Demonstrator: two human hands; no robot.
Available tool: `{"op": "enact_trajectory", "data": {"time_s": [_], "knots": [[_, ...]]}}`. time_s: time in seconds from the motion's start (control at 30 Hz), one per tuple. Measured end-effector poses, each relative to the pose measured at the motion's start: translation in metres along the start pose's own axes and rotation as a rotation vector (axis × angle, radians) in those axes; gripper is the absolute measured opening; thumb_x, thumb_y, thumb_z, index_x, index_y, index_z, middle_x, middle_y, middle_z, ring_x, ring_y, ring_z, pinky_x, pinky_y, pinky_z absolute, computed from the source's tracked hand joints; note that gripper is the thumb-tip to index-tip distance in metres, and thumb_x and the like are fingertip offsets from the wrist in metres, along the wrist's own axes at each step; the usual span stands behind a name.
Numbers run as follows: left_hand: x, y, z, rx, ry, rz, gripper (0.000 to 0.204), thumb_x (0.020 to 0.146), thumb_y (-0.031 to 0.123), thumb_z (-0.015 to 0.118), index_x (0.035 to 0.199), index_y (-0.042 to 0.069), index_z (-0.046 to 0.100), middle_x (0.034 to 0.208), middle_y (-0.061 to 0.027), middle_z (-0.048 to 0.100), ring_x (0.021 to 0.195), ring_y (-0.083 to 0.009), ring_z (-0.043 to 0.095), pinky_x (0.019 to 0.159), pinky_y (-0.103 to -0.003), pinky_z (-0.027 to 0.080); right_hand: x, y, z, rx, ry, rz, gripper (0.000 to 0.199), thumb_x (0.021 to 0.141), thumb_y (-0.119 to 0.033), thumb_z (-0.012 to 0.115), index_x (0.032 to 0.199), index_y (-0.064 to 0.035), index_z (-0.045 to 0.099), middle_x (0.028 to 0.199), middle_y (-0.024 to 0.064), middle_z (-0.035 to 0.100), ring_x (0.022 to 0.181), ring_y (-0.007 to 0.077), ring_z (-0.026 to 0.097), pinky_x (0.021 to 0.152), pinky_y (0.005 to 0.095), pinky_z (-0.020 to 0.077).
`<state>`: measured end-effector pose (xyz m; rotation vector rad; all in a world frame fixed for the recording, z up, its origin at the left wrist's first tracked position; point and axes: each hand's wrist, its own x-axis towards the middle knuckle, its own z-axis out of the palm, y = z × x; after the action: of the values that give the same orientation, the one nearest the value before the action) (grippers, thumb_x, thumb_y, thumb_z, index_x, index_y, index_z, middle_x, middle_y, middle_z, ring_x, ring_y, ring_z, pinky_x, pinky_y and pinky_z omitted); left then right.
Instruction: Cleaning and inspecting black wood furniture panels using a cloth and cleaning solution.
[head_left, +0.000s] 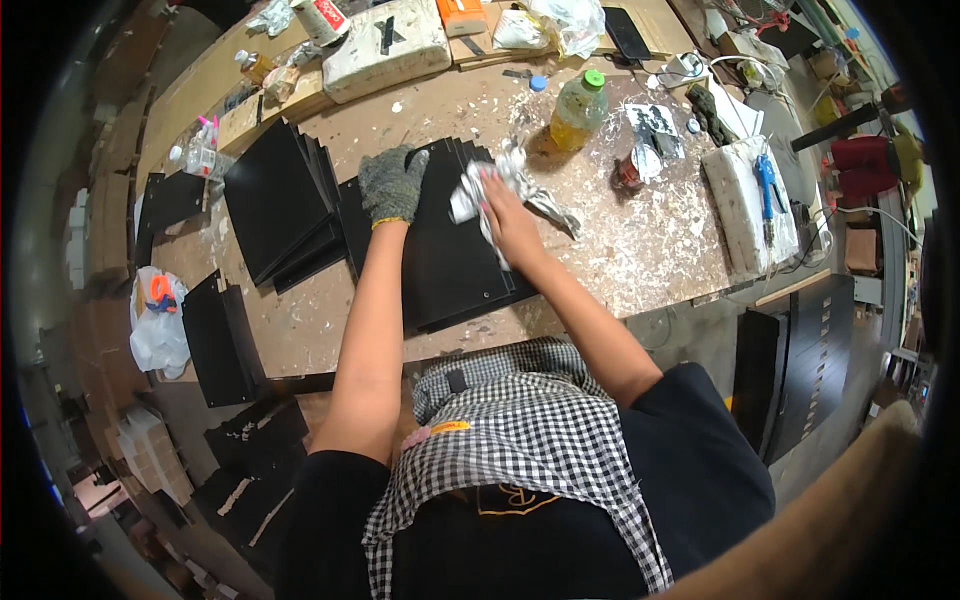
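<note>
The black panel stack (440, 275) lies on the bench (640, 265) straight in front of the person, its near end close to the bench's near edge; around the small hole (486, 295) in its near right corner, a light touch seems wise, so that fabric does not snag. Farther in, the bare right hand (512, 225) lies over the crumpled white cloth (512, 172) at the stack's right side, fingers stretched out; whether the thumb pinches any fabric, I cannot tell. Folding the cloth into a flat pad would probably spread the pressure better than this loose bunch, whose tail trails onto the paint-flecked bench and might pick up grit. The gloved left hand (388, 185) rests palm down toward the far left, thumb apart from the fingers, well placed to steady the top panel. The far edges are fanned unevenly, so pushing hard away could slide the sheets; the bottle (578, 110) beyond deserves clearance.
</note>
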<state>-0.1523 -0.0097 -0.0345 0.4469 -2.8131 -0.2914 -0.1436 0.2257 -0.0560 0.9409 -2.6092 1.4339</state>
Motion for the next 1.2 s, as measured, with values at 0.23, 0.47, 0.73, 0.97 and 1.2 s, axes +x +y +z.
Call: {"op": "enact_trajectory", "data": {"time_s": [0.23, 0.47, 0.73, 0.97, 1.2], "knots": [[0.006, 0.008, -0.007, 0.017, -0.085, 0.007, 0.05, 0.096, 0.053, 0.051, 0.116, 0.012, 0.071, 0.115, -0.0127, 0.07, 0.11, -0.0329, 0.063, 0.109, -0.05, 0.035, -0.082, -0.037, -0.039, -0.13, -0.105, 0.062, 0.04, 0.097, -0.011, 0.052, 0.135, 0.0029, 0.054, 0.149, 0.0159, 0.048, 0.14, 0.034, 0.043, 0.114, 0.0427, 0.0365], [0.008, 0.016, -0.014, -0.001, -0.085, 0.015, 0.048, 0.096, 0.051, 0.052, 0.115, 0.012, 0.072, 0.114, -0.0129, 0.07, 0.109, -0.0326, 0.064, 0.108, -0.049, 0.036, 0.073, 0.017, 0.012, -0.123, 0.038, 0.136, 0.038, 0.102, -0.021, 0.048, 0.127, 0.0061, 0.058, 0.141, 0.0223, 0.054, 0.135, 0.0366, 0.047, 0.113, 0.042, 0.0377], [-0.002, 0.004, -0.009, -0.035, -0.032, 0.007, 0.044, 0.095, 0.05, 0.055, 0.113, 0.013, 0.071, 0.114, -0.0124, 0.07, 0.108, -0.0338, 0.062, 0.102, -0.047, 0.04, -0.008, -0.006, -0.01, -0.311, -0.017, -0.035, 0.031, 0.099, -0.015, 0.053, 0.12, 0.0066, 0.059, 0.14, 0.0223, 0.055, 0.133, 0.0374, 0.05, 0.111, 0.0421, 0.0401], [0.008, 0.012, -0.008, 0.009, -0.066, 0.001, 0.047, 0.095, 0.052, 0.054, 0.115, 0.013, 0.071, 0.116, -0.0129, 0.07, 0.111, -0.0328, 0.062, 0.106, -0.046, 0.038, 0.067, 0.025, 0.009, -0.203, 0.01, 0.109, 0.034, 0.101, -0.019, 0.05, 0.126, 0.0031, 0.058, 0.142, 0.0216, 0.053, 0.13, 0.0385, 0.051, 0.109, 0.0416, 0.0424], [0.008, 0.012, -0.014, -0.008, -0.112, -0.022, 0.05, 0.097, 0.054, 0.05, 0.116, 0.012, 0.071, 0.115, -0.0136, 0.07, 0.111, -0.032, 0.063, 0.11, -0.048, 0.035, -0.101, -0.024, -0.052, -0.151, -0.088, 0.117, 0.034, 0.098, -0.01, 0.054, 0.13, -0.0002, 0.056, 0.149, 0.0158, 0.047, 0.133, 0.0354, 0.049, 0.108, 0.0404, 0.0432]]}}
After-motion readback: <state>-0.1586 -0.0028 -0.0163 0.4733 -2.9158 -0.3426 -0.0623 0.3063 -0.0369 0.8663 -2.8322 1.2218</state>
